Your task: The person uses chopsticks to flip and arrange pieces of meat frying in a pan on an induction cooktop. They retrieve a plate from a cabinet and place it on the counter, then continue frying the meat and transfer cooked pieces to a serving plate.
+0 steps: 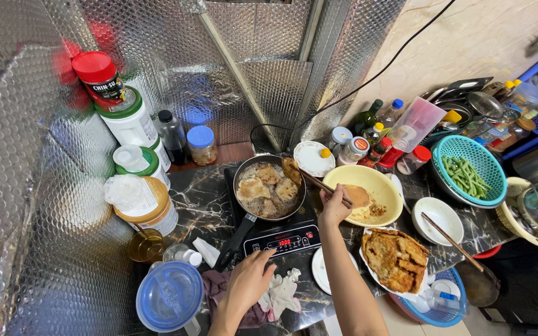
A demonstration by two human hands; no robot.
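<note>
My right hand (333,207) grips a pair of wooden chopsticks (319,183) whose tips hold a browned fried piece (291,169) at the right rim of a dark frying pan (243,219). Several more pieces lie frying in the pan, which sits on a black induction cooker (284,239) with a lit red display. My left hand (251,281) reaches toward the cooker's control panel, one fingertip at its front edge. Just right of the pan stands a yellow bowl (378,184) with batter in it.
A plate of fried pieces (395,258) sits at front right, beside a white bowl (438,214) with chopsticks across it. A teal colander of green beans (474,168), jars and bottles (131,121), a blue-lidded container (169,295) and a cloth (281,292) crowd the marble counter. Foil lines the walls.
</note>
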